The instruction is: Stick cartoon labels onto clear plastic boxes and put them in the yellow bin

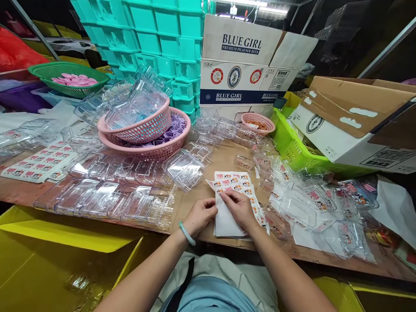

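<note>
Paper (227, 223), plain white side up, lies on cardboard (186, 208) over the worktop (16, 193), right in front of the person, with printed stickers (227, 187) showing past its upper edge. More printed sheets (256, 206) lie just beside it, on the right.

The hands are close together on the paper. The left hand (204, 214) has thumb and finger closed at its left edge; whether a sticker sits between the tips is too small to tell. The right hand (240, 210) lies across the top, its thumb and fingers gripping the paper near the upper edge.

The step looks like parting a sticker from its backing. To do it well, bend the backing back sharply rather than tugging the sticker, so the edge lifts by itself. The right hand would best keep the fold firm and flat while the left draws slowly and low, touching only the rim of the glue. A fast pull could crease or tear the print. Clear cases (104, 197) stand in rows to the left; those piled at right (313, 203) seem best kept clear of the elbow.
</note>
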### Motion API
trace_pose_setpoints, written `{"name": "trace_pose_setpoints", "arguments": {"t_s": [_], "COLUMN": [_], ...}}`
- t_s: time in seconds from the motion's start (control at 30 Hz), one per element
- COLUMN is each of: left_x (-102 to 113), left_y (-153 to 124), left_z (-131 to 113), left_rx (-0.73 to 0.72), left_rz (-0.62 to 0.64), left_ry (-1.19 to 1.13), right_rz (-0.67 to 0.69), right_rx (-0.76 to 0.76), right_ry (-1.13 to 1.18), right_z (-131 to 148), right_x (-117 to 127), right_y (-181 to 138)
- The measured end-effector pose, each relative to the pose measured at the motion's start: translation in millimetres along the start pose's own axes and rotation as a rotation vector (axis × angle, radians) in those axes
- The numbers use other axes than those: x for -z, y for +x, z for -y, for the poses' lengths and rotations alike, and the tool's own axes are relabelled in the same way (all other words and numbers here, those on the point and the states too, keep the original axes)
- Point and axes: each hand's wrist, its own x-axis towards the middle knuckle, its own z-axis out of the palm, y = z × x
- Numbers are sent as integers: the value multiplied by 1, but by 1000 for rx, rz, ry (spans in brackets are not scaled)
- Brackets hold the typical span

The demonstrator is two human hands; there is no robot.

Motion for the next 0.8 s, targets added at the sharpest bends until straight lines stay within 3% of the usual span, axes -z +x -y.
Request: {"name": "trace_pose_setpoints", "arguments": {"t_s": [0.13, 0.27, 0.3, 0.37, 0.43, 0.5, 0.57, 0.63, 0.73, 0.8], "left_x": [0, -7, -12, -22, -29, -33, -33, -33, -35, -35], "left_y": [-6, -27, -32, -36, -31, -20, -9, -2, 4, 7], "left_z": [7, 7, 3, -6, -14, -18, -18, -18, -21, -25], "left_rx": [26, -224, -294, -310, -196, -86, -47, -55, -94, -73], "left_rz": [-81, -405, -440, -334, -145, -80, -132, -141, -28, -10], "left_ry": [31, 223, 245, 147, -111, -359, -460, -419, -274, -224], "right_rz": [-328, -581, -569, -365, -49, 107, 26, -82, 31, 63], "right_rx": [-68, 82, 168, 373, 514, 535, 411, 180, -128, -154], "right_ry": [241, 180, 61, -257, -510, -591, -520, -330, -111, -105], "right_z": [-6, 13, 21, 34, 42, 44, 45, 48, 61, 72], "right_x": [15, 32, 32, 26, 15, 7, 6, 12, 31, 50], "right_y": [25, 33, 28, 11, -9, -24, -30, -27, -10, 9]}}
